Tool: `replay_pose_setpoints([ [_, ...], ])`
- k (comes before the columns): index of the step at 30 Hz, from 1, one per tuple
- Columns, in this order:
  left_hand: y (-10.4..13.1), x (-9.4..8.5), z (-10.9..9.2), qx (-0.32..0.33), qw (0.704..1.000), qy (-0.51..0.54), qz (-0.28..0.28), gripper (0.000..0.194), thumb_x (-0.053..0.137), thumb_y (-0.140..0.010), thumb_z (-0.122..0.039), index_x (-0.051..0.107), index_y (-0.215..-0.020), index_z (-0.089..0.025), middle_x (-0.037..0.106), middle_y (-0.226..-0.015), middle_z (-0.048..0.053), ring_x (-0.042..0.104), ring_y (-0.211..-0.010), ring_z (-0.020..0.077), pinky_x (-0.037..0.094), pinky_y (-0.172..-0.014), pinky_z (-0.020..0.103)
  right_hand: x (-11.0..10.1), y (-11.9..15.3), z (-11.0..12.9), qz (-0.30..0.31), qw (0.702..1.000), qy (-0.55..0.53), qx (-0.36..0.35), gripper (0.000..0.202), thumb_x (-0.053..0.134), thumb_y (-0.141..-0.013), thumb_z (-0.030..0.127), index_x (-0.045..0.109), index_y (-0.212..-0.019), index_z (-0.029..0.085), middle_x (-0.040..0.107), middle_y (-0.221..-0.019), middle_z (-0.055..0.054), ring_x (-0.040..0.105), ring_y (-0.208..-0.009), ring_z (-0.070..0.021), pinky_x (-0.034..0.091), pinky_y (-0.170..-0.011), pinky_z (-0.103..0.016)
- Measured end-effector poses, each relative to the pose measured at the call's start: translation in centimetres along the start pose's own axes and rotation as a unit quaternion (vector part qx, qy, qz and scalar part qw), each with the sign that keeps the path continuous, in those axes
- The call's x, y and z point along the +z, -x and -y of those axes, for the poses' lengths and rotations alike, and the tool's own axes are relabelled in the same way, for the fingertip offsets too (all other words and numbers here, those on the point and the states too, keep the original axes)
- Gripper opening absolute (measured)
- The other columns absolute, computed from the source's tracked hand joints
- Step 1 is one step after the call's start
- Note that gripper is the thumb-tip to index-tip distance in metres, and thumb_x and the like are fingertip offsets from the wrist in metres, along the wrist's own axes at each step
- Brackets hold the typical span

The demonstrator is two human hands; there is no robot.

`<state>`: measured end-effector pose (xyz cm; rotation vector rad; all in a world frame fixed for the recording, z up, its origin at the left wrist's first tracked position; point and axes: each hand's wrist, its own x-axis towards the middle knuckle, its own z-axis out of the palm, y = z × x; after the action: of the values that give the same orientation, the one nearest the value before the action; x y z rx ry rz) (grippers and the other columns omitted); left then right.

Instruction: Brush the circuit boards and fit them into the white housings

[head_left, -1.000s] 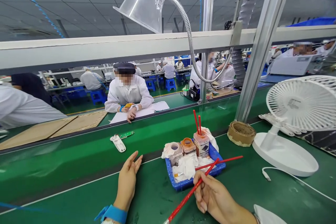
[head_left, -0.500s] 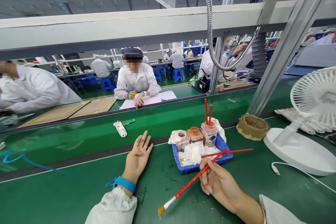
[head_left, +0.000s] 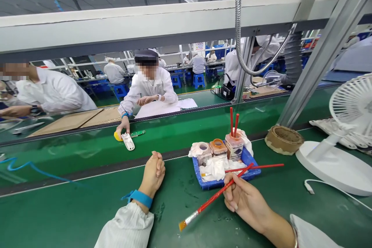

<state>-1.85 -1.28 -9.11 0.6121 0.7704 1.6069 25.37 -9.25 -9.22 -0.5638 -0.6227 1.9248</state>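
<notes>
My left hand (head_left: pixel 154 173), with a blue band at the wrist, is closed with its fingers curled together above the green table; nothing shows in it. My right hand (head_left: pixel 247 201) grips a red-handled brush (head_left: pixel 210 200), its amber bristles pointing down to the left. Behind it sits a blue tray (head_left: pixel 207 185) with jars (head_left: pixel 218 148), white tissue (head_left: pixel 215 166) and a second red brush (head_left: pixel 269 166) lying across it. A white casing (head_left: pixel 128 142) and a green circuit board (head_left: pixel 138 133) lie on the green strip beyond my left hand, with another person's hand at the casing.
A person (head_left: pixel 151 85) in white sits opposite, one arm reaching over the divider. At the right are a tape roll (head_left: pixel 284 139), a white fan (head_left: pixel 325 162) and its cable (head_left: pixel 334 184). A metal post (head_left: pixel 316 54) and flexible tube (head_left: pixel 238 19) stand ahead.
My left hand has closed from spread fingers. The person opposite has reached to the white casing, which now sits slightly farther left in view. My right hand still holds the brush.
</notes>
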Motion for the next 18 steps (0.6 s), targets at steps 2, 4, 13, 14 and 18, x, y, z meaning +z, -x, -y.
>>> replay_pose_setpoints([
  [2,0.13,0.19,0.03,-0.005,1.0,-0.004,0.003,0.043,0.055,-0.079,-0.049,0.044,-0.054,-0.016,0.033,-0.035,-0.008,0.024,-0.025,0.0018,0.018,-0.026,0.013,0.04,0.06,-0.01,0.001,1.0,0.001,0.002,0.026,0.052,-0.085,0.04,0.06,-0.078,0.016,0.057,-0.054,-0.002,0.047,-0.041,-0.0094,0.032,-0.045,-0.023],
  [4,0.19,0.17,0.03,-0.007,1.0,-0.006,0.005,0.051,0.052,-0.079,-0.054,0.037,-0.048,-0.017,0.029,-0.033,-0.008,0.022,-0.025,0.0025,0.015,-0.026,0.015,0.06,0.07,-0.03,0.004,1.0,-0.001,0.003,0.025,0.052,-0.085,0.039,0.06,-0.078,0.016,0.057,-0.054,-0.002,0.047,-0.041,-0.0094,0.033,-0.045,-0.023],
  [13,-0.32,-0.53,0.55,0.021,0.999,-0.022,0.01,0.049,0.06,-0.076,-0.048,0.037,-0.047,-0.016,0.03,-0.037,-0.007,0.024,-0.033,0.0033,0.022,-0.034,0.017,-0.23,-0.09,-0.1,0.008,1.0,-0.008,-0.002,0.026,0.051,-0.086,0.04,0.06,-0.078,0.016,0.057,-0.053,-0.002,0.047,-0.04,-0.0094,0.033,-0.044,-0.023],
  [14,-0.34,-0.49,0.62,0.025,0.999,-0.023,0.012,0.047,0.062,-0.075,-0.048,0.038,-0.049,-0.016,0.031,-0.039,-0.007,0.025,-0.035,0.0034,0.024,-0.035,0.016,-0.21,-0.11,-0.1,0.008,1.0,-0.007,-0.002,0.026,0.051,-0.086,0.04,0.06,-0.078,0.016,0.057,-0.053,-0.002,0.047,-0.041,-0.0096,0.033,-0.044,-0.023],
  [18,-0.39,-0.38,0.67,0.025,0.999,-0.02,0.014,0.045,0.066,-0.069,-0.049,0.04,-0.053,-0.016,0.035,-0.046,-0.007,0.031,-0.04,0.0037,0.028,-0.038,0.016,0.02,-0.13,-0.06,0.003,1.0,-0.004,0.004,0.026,0.053,-0.084,0.04,0.059,-0.078,0.016,0.056,-0.053,-0.001,0.047,-0.041,-0.0093,0.032,-0.044,-0.022],
])
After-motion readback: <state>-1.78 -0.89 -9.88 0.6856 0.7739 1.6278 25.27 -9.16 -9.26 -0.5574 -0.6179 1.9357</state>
